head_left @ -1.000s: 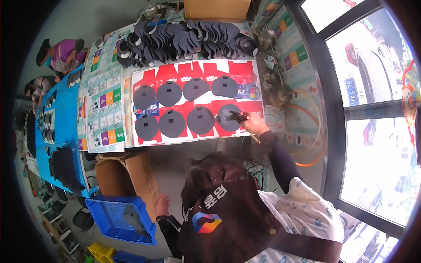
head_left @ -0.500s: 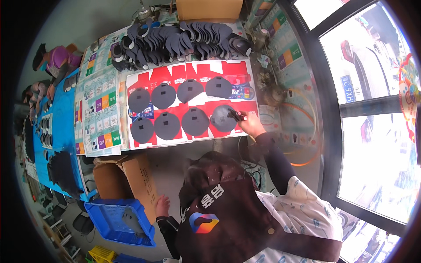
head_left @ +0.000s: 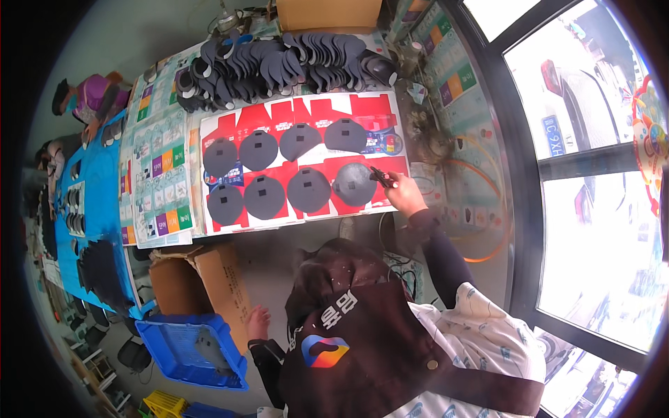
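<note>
My right hand is closed around a slim black hand tool, whose exact kind I cannot make out. The tool's tip is at the right edge of a shiny dark grey disc, the rightmost in the near row. More dark grey round pieces, such as this disc, lie in two rows on red and white printed sheets. Most carry a small black square. My left hand hangs below the table beside my brown apron, fingers loosely apart and holding nothing.
Stacked grey curved pieces line the table's back, before a cardboard box. Below stand an open carton and a blue crate. An orange hose loops at right, near the glass door. Another person works at far left.
My right hand and the black tool have shifted slightly right, from over the shiny disc to its edge. My left hand stays about where it was.
</note>
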